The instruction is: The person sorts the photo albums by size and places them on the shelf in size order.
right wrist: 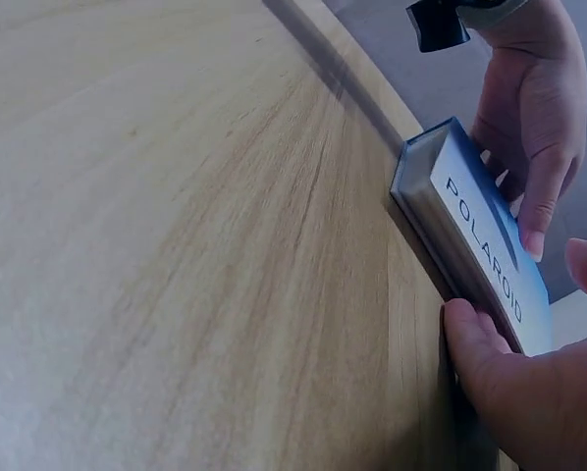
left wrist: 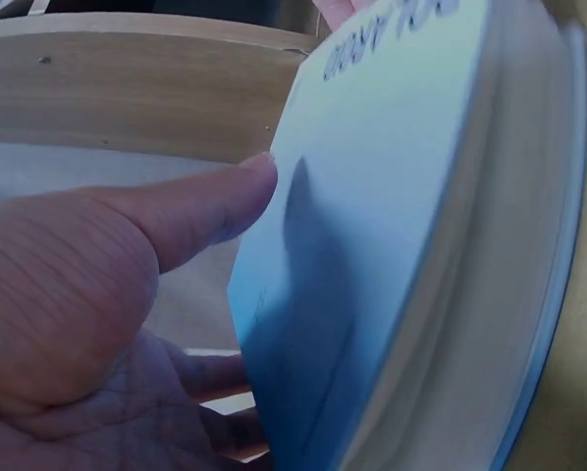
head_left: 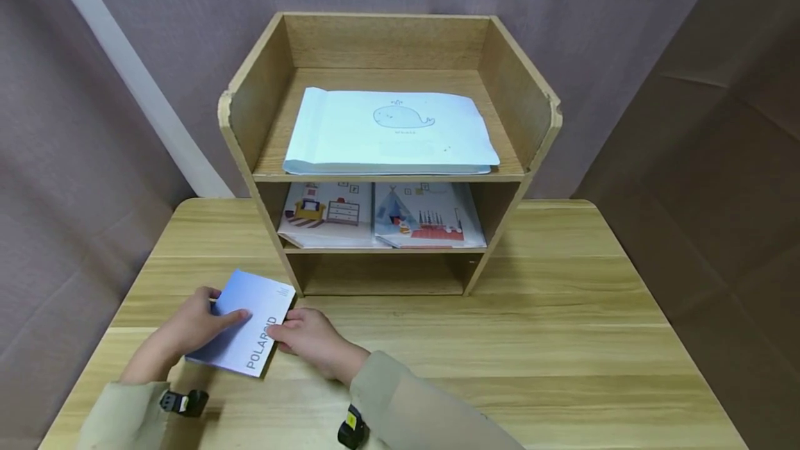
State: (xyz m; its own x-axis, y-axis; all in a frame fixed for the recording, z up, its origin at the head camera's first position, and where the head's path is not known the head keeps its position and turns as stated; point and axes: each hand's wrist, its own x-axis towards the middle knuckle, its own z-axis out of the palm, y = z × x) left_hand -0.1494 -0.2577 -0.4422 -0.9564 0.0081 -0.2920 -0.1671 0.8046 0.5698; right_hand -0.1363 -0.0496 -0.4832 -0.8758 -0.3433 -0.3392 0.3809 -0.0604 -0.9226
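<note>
A thick photo album [head_left: 240, 325] with a blue-to-white cover lettered POLAROID is tilted over the left part of the table. My left hand [head_left: 190, 328] holds its left side, thumb over the cover and the other fingers at the edge, partly hidden. In the left wrist view, the thumb of the left hand [left wrist: 68, 294] casts a shadow on the cover, and the page block faces right. My right hand [head_left: 315, 342] grips the album's right edge near the lettering. The right wrist view shows the right hand [right wrist: 539, 392] at that edge, across from the left hand.
A wooden shelf [head_left: 387, 40] stands at the back of the table [head_left: 531, 360]. Its top tier bears a white whale-covered book [head_left: 387, 144]. Two illustrated books, one with a chest of drawers [head_left: 344, 212] and one with a tent [head_left: 394, 210], lie on the middle tier.
</note>
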